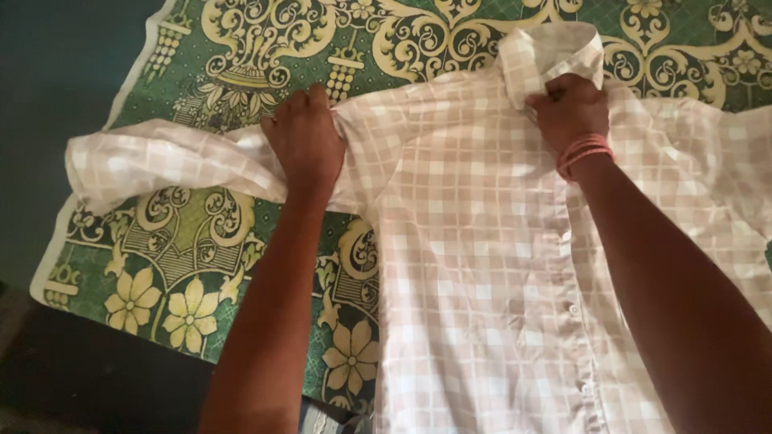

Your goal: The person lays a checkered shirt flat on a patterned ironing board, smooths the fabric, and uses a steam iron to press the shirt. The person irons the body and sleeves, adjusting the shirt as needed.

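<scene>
A checked button-up shirt [482, 265] in pale beige and white lies spread face up on a green cloth [201, 265] printed with yellow floral and scroll ornament. The cloth covers a flat surface whose dark edge [56, 72] shows at the upper left and lower left of the view. The shirt's button placket [572, 309] runs down the right half of the view, with small white buttons visible along it. The collar [547, 56] stands up at the top of the shirt. The right hand [569, 111] is clenched on the fabric at the base of the collar, fingers curled into the cloth; a band of red thread [583, 153] circles its wrist. The left hand [304, 143] rests palm down at the shoulder seam, where the sleeve [161, 161] joins the body, fingers bent over a fold of fabric and pinching it. The sleeve extends away to the left across the cloth, wrinkled, its end near the cloth's left border. Both forearms enter from the bottom of the view.
</scene>
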